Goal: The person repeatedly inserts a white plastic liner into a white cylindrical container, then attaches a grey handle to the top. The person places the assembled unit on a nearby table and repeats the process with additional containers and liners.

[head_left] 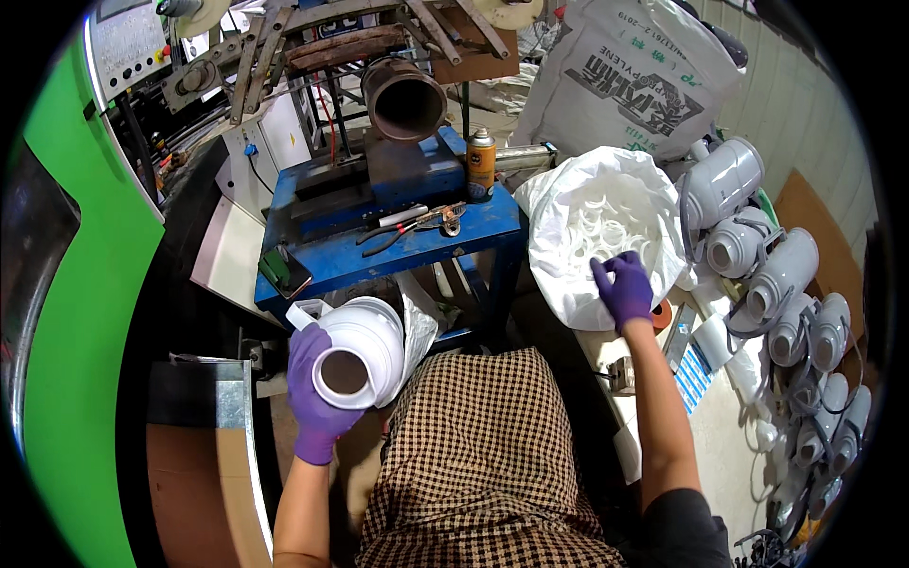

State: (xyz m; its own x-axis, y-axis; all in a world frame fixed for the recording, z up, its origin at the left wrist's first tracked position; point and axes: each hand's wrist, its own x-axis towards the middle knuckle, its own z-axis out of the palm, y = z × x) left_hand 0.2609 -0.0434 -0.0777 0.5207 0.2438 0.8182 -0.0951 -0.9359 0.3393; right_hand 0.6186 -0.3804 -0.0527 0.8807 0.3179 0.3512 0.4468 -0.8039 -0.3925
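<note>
My left hand [319,396], in a purple glove, is closed round the side of a white plastic jug [383,331]. The jug's round mouth faces up toward me, and its handle [308,312] sticks out at the upper left. Over on the right, my purple-gloved right hand [625,292] reaches over the near rim of a white bag [554,256]. White plastic rings [606,227] lie loose inside. The thumb and fingers of that hand look apart above the rings, with nothing visible between them.
A blue bench [379,260] ahead carries pliers [383,241], a spray can [480,166] and a metal tube [402,99]. Grey jugs [786,275] are piled at the right. A large printed sack [634,76] stands behind the bag. A green machine panel [76,284] rises at left.
</note>
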